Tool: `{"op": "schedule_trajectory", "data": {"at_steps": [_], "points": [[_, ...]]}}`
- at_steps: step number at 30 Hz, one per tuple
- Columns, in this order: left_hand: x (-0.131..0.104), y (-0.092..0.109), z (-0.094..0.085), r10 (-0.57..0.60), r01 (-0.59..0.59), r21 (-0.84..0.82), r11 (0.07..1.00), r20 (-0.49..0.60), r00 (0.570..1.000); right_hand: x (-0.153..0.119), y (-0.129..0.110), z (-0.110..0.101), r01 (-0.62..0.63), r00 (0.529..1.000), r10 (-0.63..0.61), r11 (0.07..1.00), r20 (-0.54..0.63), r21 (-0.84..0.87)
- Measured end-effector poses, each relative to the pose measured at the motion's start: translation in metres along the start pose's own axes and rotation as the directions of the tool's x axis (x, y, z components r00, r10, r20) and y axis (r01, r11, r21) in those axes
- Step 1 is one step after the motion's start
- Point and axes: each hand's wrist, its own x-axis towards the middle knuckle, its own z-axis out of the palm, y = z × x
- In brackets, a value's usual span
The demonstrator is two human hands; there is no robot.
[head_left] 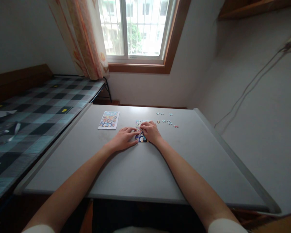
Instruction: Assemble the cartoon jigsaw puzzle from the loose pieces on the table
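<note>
A small, partly assembled jigsaw puzzle (142, 139) with a dark blue and white lower part lies flat near the middle of the table. Against its left side rests my left hand (124, 138), open, with the fingers stretched out and slightly apart. From the right, my right hand (151, 131) reaches over the puzzle, thumb and fingertips drawn together on its surface; what they pinch, if anything, is hidden. Both hands cover much of the picture. Several loose puzzle pieces (169, 122) lie to the right, beyond my right hand. Left of the puzzle lies a printed reference picture (109, 120).
The grey-white table (135, 171) has raised side edges. A bed with a checked cover (70, 97) stands along its left side. Behind are a window (140, 32) and a curtain (84, 42). A cable (247, 90) hangs on the right wall.
</note>
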Motion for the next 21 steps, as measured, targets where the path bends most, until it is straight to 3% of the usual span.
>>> {"op": "schedule_trajectory", "data": {"at_steps": [14, 21], "points": [[0.000, 0.000, -0.001, -0.007, 0.007, 0.002, 1.000, 0.012, 1.000, 0.005, -0.020, -0.008, 0.015, 0.996, 0.000, 0.985, 0.086, -0.174], [0.000, -0.002, 0.000, -0.016, 0.016, -0.007, 1.000, 0.010, 1.000, -0.006, -0.018, -0.004, -0.030, 0.999, 0.029, 0.999, -0.033, -0.022]]}}
